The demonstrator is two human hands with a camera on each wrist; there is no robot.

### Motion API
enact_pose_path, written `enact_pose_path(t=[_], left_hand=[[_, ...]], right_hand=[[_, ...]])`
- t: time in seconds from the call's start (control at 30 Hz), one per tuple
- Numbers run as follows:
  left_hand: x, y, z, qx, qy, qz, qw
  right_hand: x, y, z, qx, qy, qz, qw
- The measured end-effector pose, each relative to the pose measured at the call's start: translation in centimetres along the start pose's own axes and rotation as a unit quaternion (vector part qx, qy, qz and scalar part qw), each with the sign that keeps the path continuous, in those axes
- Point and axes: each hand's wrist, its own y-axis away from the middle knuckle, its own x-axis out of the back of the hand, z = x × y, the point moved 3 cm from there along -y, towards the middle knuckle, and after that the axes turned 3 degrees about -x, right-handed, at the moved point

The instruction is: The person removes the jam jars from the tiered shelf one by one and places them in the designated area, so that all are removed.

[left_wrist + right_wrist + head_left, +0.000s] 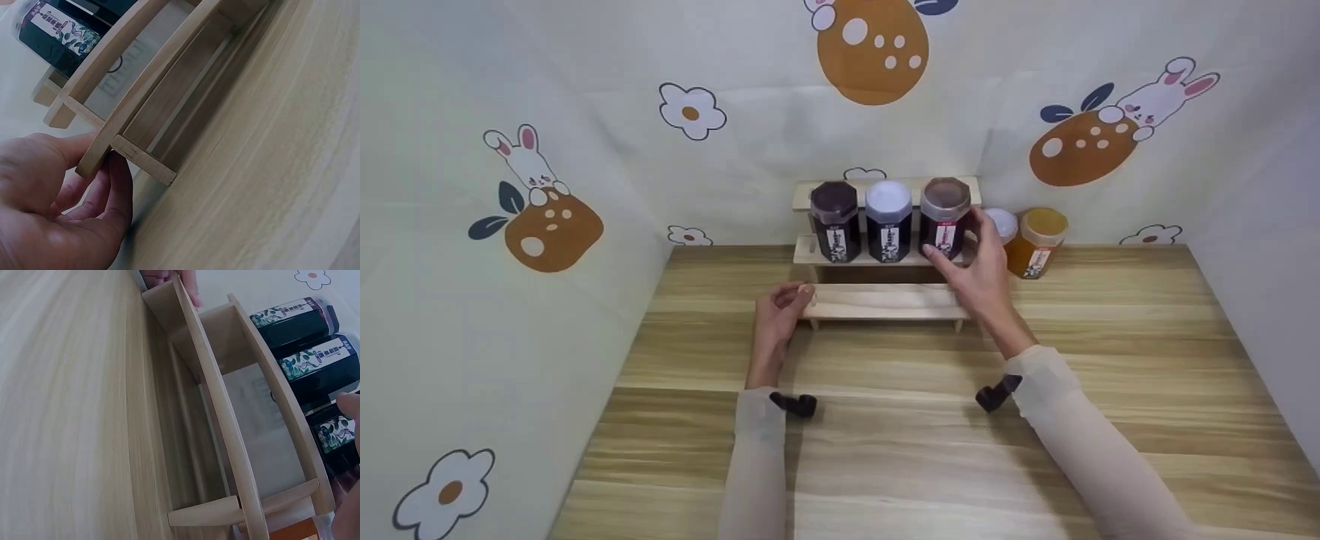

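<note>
My left hand [780,319] pinches the left end of the lowest step of a small wooden tiered rack [881,301]; in the left wrist view, the thumb [72,147] lies above the board and the fingers curl under it. On the rack's middle step stand three dark jars in a row. My right hand [986,277] grips the right one, a jar with a brownish lid [943,214], thumb at its front and fingers round its right side. Beside it are the white-lidded jar [889,221] and the black-lidded jar [835,223], both upright.
Right of the rack, an amber jar with a yellow lid [1037,247] stands on the wood-grain table [885,450]. Another jar with a white lid [1002,223] is partly hidden behind my right hand. A patterned cloth backdrop [765,150] rises behind the rack and at both sides.
</note>
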Motion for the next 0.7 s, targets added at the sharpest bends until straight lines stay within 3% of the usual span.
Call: enact_pose_path(t=[0.3,0.7], left_hand=[[0.09,0.01,-0.01,0.017,-0.002,0.003,0.9998],[0.01,0.07,0.05,0.021,0.006,0.001,0.9998]], right_hand=[[-0.27,-0.03,0.05,-0.028,0.027,0.008,0.9992],[0.59,0.05,-0.1,-0.032,-0.004,0.032,0.999]])
